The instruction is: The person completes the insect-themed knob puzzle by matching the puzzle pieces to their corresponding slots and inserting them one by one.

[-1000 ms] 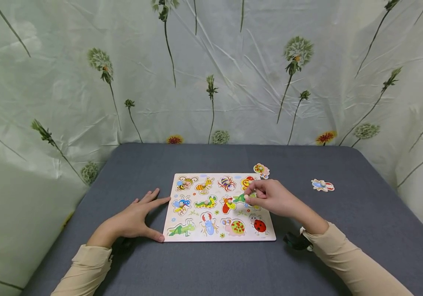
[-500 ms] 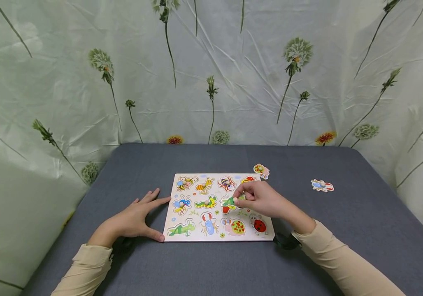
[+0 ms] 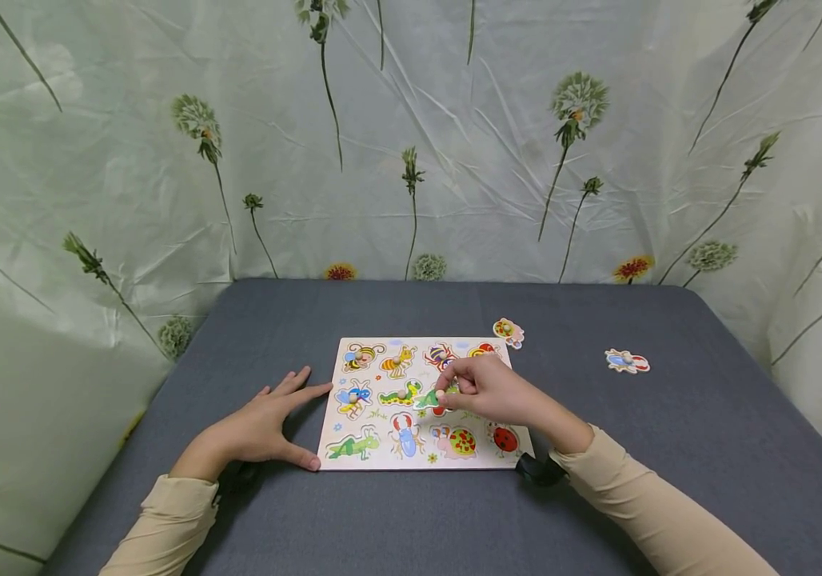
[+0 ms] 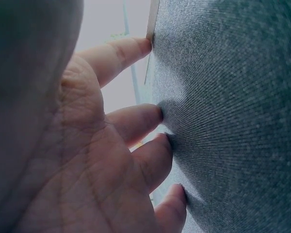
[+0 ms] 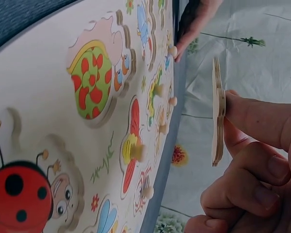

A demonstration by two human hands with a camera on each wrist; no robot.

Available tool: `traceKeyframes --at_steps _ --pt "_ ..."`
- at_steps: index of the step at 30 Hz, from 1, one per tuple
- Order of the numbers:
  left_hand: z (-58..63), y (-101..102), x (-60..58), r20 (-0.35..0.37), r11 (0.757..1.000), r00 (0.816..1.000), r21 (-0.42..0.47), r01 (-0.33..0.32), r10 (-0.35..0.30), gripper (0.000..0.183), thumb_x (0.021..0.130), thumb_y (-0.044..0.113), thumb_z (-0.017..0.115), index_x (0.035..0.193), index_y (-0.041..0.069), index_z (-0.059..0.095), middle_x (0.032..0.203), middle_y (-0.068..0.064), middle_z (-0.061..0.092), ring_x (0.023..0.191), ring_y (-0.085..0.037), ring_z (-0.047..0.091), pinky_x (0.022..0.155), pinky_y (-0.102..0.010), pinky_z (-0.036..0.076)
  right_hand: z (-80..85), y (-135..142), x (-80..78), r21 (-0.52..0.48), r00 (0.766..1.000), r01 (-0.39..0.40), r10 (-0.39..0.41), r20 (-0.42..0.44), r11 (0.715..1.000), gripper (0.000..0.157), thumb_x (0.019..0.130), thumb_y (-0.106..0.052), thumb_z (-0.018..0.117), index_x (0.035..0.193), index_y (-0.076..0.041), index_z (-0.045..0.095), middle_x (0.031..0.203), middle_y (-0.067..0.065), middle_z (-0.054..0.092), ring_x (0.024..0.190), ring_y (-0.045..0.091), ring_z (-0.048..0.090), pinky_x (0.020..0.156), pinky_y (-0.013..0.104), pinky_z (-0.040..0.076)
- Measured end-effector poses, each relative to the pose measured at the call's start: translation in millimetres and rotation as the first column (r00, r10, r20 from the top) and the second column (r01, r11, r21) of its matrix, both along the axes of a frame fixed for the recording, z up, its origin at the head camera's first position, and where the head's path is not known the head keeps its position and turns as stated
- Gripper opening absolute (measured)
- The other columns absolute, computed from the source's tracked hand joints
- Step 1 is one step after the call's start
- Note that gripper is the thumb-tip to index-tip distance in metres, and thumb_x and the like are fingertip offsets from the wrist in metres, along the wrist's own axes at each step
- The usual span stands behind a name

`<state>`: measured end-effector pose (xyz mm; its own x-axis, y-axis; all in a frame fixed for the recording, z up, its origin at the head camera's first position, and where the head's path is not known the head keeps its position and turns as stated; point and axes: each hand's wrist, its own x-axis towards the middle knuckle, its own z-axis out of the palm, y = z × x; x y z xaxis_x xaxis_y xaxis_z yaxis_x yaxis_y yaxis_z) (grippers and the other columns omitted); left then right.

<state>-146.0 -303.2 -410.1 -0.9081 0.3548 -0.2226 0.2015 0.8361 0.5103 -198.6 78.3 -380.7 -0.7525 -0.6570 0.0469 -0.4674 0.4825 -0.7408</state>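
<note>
Thumb and index finger of my left hand [image 3: 260,424] touch the left edge of a wooden peg puzzle board [image 3: 389,462]; the other fingertips rest on the cloth in the left wrist view. My right hand [image 3: 490,392] pinches a green grasshopper puzzle piece [image 3: 426,399] by its knob, over the middle of the board. In the right wrist view this piece [image 5: 218,114] shows edge-on, held above the surface. Knobbed insect pieces such as the caterpillar [image 3: 401,394] sit in the board. Along the front row, the grasshopper recess [image 3: 353,443] and stag beetle recess [image 3: 405,434] hold no pieces.
A snail piece [image 3: 508,332] lies at the board's back right corner. Farther right on the grey cloth [image 3: 411,528] lies a stag beetle piece [image 3: 627,361]. Behind the table hangs a floral curtain [image 3: 483,200].
My right hand has moved left across the board with the grasshopper piece, from the right side to the middle. My left hand has stayed at the board's edge.
</note>
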Motion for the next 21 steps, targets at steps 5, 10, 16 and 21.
traceKeyframes --at_steps 5,10,16,21 --pt "0.1 0.3 0.4 -0.007 1.000 1.000 -0.006 0.000 0.000 0.118 0.068 0.057 0.099 0.167 0.027 0.042 0.179 -0.025 0.015 0.165 -0.053 0.011 0.127 -0.079 0.010 0.2 -4.1 1.8 0.002 1.000 0.002 -0.003 0.025 1.000 0.005 0.097 -0.014 0.079 0.100 -0.011 0.076 0.062 -0.009 0.031 0.058 0.004 0.028 0.060 0.020 0.031" --pt "0.7 0.9 1.1 -0.008 1.000 1.000 -0.009 -0.001 0.001 0.118 0.068 0.057 0.099 0.167 0.027 0.042 0.179 -0.025 0.016 0.165 -0.054 0.012 0.127 -0.079 0.011 -1.0 -7.3 2.7 -0.006 0.999 0.008 -0.008 0.041 1.000 0.006 0.097 -0.016 0.080 0.100 -0.012 0.076 0.062 -0.009 0.032 0.059 0.005 0.029 0.061 0.020 0.032" --pt "1.1 0.2 1.1 -0.014 1.000 1.000 -0.006 0.004 -0.004 0.118 0.068 0.057 0.099 0.167 0.026 0.042 0.179 -0.025 0.015 0.165 -0.054 0.011 0.127 -0.079 0.011 -2.6 -10.5 2.5 -0.015 0.999 -0.007 0.008 0.048 1.000 0.007 0.098 -0.018 0.079 0.101 -0.012 0.076 0.062 -0.009 0.033 0.058 0.004 0.030 0.062 0.020 0.034" --pt "1.3 -0.2 0.8 -0.015 1.000 1.000 0.000 0.009 -0.009 0.118 0.068 0.057 0.098 0.167 0.026 0.042 0.179 -0.025 0.015 0.165 -0.054 0.011 0.127 -0.079 0.010 -2.9 -13.6 3.0 -0.026 0.998 -0.010 0.011 0.068 1.000 0.009 0.098 -0.018 0.080 0.102 -0.011 0.077 0.061 -0.009 0.032 0.058 0.005 0.029 0.063 0.021 0.035"
